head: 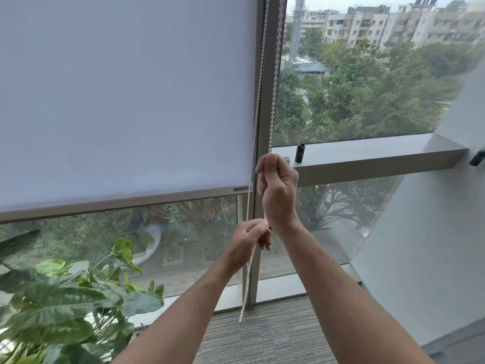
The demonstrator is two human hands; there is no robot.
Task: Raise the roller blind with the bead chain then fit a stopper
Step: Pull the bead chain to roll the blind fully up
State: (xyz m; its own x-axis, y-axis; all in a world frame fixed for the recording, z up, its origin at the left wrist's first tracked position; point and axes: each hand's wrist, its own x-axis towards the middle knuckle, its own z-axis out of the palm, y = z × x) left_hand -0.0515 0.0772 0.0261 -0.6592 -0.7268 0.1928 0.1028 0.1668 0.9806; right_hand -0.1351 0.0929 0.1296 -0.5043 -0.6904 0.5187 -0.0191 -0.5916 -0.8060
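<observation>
A white roller blind (126,101) covers the left window pane, and its bottom bar (131,203) hangs a little below the height of the ledge. The white bead chain (274,82) runs down in two strands along the window frame. My right hand (277,190) is closed in a fist around the right strand, level with the ledge. Lower and to the left, my left hand (249,239) pinches the chain, whose loop hangs below it toward the floor.
A grey window ledge (380,156) at the right carries a small black cylinder (300,153) and a small metal piece (286,160). A leafy potted plant (68,298) stands at the lower left. Grey carpet (262,334) lies below, and a white wall (433,245) is at the right.
</observation>
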